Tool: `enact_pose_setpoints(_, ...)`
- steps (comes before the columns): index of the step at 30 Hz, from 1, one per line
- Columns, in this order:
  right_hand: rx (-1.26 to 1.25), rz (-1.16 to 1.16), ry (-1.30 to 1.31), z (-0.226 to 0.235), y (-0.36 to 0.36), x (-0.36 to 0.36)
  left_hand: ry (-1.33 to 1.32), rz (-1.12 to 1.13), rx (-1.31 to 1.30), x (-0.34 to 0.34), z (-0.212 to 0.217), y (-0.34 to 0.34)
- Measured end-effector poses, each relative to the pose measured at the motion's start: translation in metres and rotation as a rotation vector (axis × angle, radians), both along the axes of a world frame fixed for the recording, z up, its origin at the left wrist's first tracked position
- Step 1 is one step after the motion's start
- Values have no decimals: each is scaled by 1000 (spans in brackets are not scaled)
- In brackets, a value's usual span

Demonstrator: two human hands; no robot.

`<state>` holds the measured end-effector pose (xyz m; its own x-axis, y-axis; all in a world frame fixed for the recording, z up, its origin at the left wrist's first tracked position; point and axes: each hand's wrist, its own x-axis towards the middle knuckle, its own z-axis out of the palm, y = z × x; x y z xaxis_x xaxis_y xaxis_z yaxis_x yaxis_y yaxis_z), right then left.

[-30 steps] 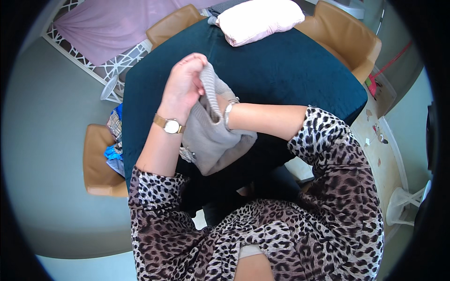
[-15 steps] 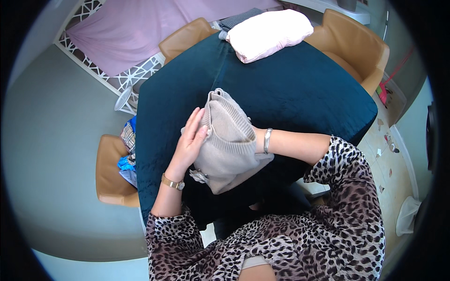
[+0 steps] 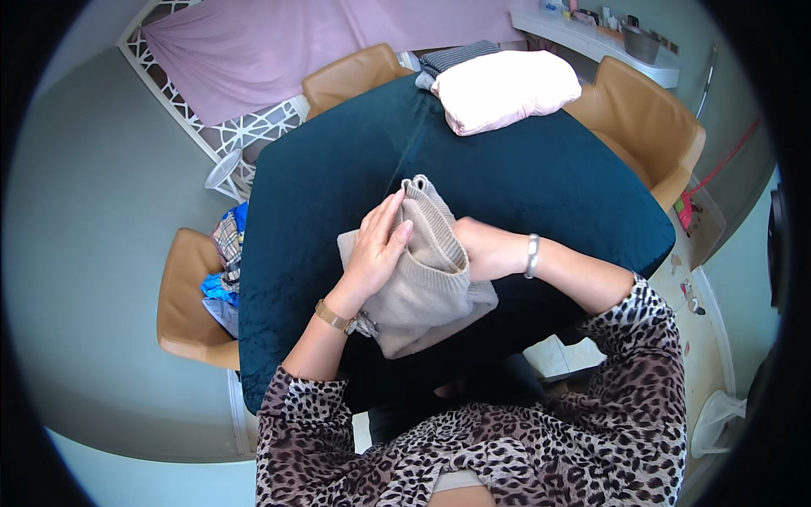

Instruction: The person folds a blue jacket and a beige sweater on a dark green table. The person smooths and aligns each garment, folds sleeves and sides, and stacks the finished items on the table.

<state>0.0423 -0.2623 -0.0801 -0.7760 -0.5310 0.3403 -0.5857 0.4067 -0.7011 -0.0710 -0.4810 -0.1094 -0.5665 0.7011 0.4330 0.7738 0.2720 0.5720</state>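
Note:
A folded beige knit sweater (image 3: pixel 431 300) with a ribbed neckline rests near the front of the dark teal table. My left hand (image 3: pixel 376 253) lies along its left side, fingers stretched out and flat against the knit, thumb apart. On the opposite side, my right hand (image 3: pixel 492 251) is closed with curled fingers at the ribbed edge, gripping the sweater; its fingertips are partly hidden. A small bundle of whitish fabric or trim (image 3: pixel 363 324) shows at the sweater's lower left, beside my left wrist.
The teal cloth (image 3: pixel 329 169) covers the table. A pale pink folded bundle (image 3: pixel 507 91) sits at the far edge beside dark striped fabric (image 3: pixel 460 57). Tan chairs (image 3: pixel 646 118) stand around, the left one (image 3: pixel 190 291) holding clothes (image 3: pixel 228 253). A white shelf (image 3: pixel 591 38) is at the back.
My right hand has come out from behind the sweater and now closes at its right ribbed edge. My left hand has shifted along the left side. The view has tilted slightly up.

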Motion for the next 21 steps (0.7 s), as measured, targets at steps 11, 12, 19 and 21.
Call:
enact_pose_setpoints(11, -526, -447, -16, -80, 26, -100, -591, -89, 102, -14, 32, 11)
enact_pose_setpoints(12, -546, -435, 1, -80, 26, -99, -657, -133, 90, -25, 35, 13)
enact_pose_setpoints(19, -501, -347, 192, -77, 24, -91, -1028, -251, 78, -60, 49, 21)
enact_pose_setpoints(21, -573, -301, 192, -72, 15, -85, -998, -281, 82, -73, 41, 21)
